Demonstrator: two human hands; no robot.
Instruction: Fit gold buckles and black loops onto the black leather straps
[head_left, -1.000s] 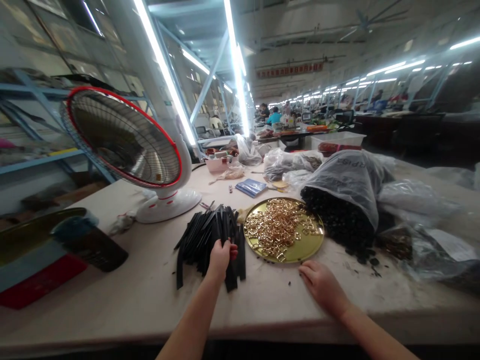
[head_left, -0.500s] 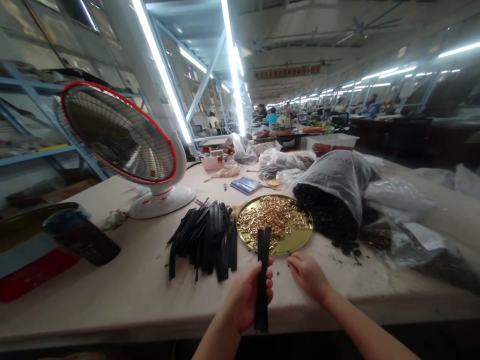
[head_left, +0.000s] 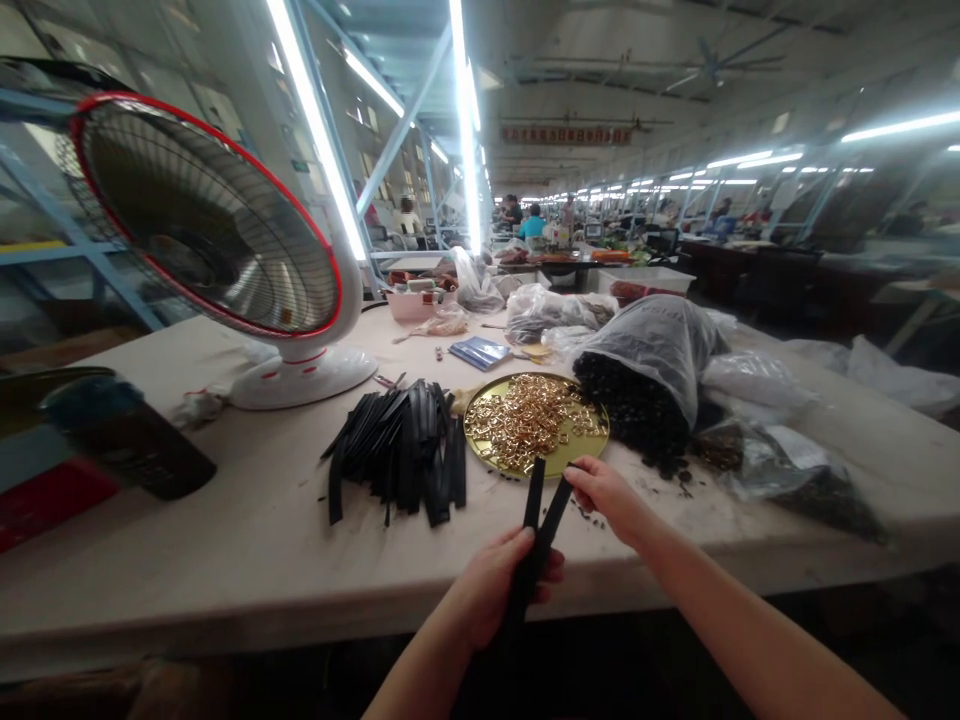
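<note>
Head view: L hand (head_left: 501, 582) is closed round the lower part of two black strips (head_left: 556, 510), thumb on top; their upper ends spread in a V. R hand (head_left: 601, 490) pinches the tip of the right-side one. Both strips are up in the air near the front edge of the desk (head_left: 285, 540), closer to the body than the round tray (head_left: 574, 447) w/ gold buckles (head_left: 525, 410). Lower ends lost in the dark, can't tell where they stop. Strip pile (head_left: 411, 440) lies L of tray; black bits (head_left: 637, 415) spill from a plastic bag (head_left: 652, 335) on its R. Handling: prob. light, thin, bendy but fairly springy; faces maybe a bit slick, not fragile. Best hold: firm grip low on flat faces, light pinch at tip.
</note>
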